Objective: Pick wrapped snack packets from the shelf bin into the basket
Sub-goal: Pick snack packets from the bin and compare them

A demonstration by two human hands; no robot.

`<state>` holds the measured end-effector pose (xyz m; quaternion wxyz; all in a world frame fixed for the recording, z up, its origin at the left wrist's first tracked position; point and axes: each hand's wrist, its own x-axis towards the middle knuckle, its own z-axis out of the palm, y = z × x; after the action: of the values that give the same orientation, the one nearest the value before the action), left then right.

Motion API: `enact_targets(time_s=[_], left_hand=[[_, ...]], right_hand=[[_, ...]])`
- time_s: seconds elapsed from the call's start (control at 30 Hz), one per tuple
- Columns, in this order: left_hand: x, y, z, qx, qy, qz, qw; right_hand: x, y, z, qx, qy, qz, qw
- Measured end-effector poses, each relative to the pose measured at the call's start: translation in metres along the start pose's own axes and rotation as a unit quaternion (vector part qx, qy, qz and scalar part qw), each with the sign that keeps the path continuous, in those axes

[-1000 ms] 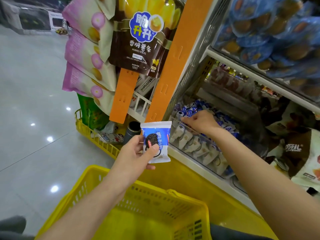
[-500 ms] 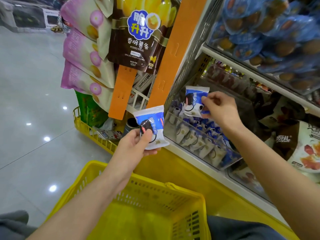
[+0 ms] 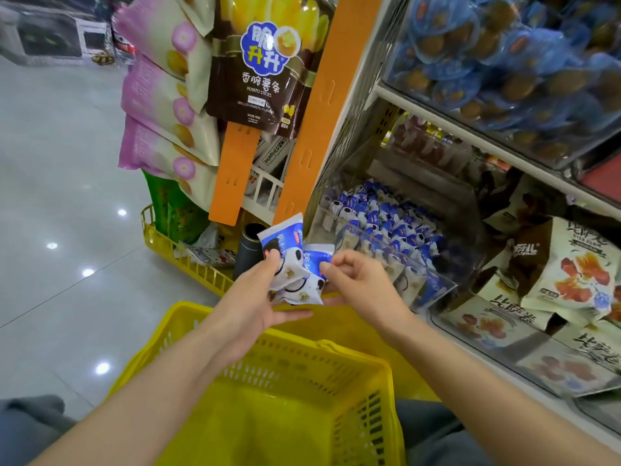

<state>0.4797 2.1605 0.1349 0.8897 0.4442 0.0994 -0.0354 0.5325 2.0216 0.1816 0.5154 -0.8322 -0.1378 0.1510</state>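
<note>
I am bringing my right hand (image 3: 356, 284), back from the shelf bin (image 3: 386, 243), pinching a second packet (image 3: 314, 260) against the first packet (image 3: 285, 250) in my left hand's (image 3: 258, 297) closed grip, both above the basket (image 3: 268, 351).

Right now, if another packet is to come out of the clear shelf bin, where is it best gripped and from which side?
Probably by its top crimped edge, from above: the packets stand packed upright in the clear bin, whose front wall blocks a frontal reach. Both the left hand and the right hand already hold packets.
</note>
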Motion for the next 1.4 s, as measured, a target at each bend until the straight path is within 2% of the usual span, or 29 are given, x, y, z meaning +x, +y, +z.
enact_targets(time_s=[0.07,0.17,0.27,0.4,0.47,0.6,0.67,0.73,0.8,0.93,1.1,1.4], left_hand=[[-0.002,0.005,-0.003,-0.002,-0.031,-0.015,0.999],[-0.004,0.006,-0.004,0.051,-0.064,-0.014,0.997],[-0.005,0.004,-0.001,0.092,-0.085,-0.017,0.992],[-0.005,0.003,0.000,0.081,-0.086,-0.007,0.993],[-0.003,0.004,-0.002,0.078,-0.071,0.008,0.994],[-0.001,0.005,-0.005,0.095,-0.029,0.037,0.994],[0.001,0.007,-0.006,0.093,-0.009,0.044,0.995],[0.002,0.008,-0.006,0.096,0.004,0.046,0.994],[0.004,0.008,-0.005,0.114,0.013,0.043,0.993],[0.005,0.008,-0.004,0.158,0.034,0.042,0.986],[0.007,0.011,-0.004,0.167,0.054,0.043,0.984],[0.009,0.013,0.000,0.164,0.066,0.046,0.983]], right_hand=[[-0.002,-0.002,0.001,-0.006,-0.009,0.004,1.000],[-0.002,-0.009,-0.004,-0.094,0.025,-0.052,0.994],[-0.001,-0.016,-0.009,-0.140,0.004,-0.068,0.988],[0.002,-0.021,-0.010,-0.080,-0.011,-0.055,0.995],[0.007,-0.025,-0.015,-0.050,0.019,-0.064,0.996],[0.030,-0.038,-0.041,0.004,0.149,-0.106,0.983],[0.051,-0.038,-0.056,-0.014,0.214,-0.113,0.970],[0.076,-0.033,-0.064,-0.076,0.245,-0.070,0.964],[0.100,-0.027,-0.064,-0.133,0.218,-0.014,0.967],[0.127,-0.023,-0.058,-0.182,0.104,0.090,0.974],[0.143,-0.015,-0.061,-0.207,0.013,0.085,0.975],[0.156,-0.013,-0.053,-0.205,-0.077,0.103,0.970]])
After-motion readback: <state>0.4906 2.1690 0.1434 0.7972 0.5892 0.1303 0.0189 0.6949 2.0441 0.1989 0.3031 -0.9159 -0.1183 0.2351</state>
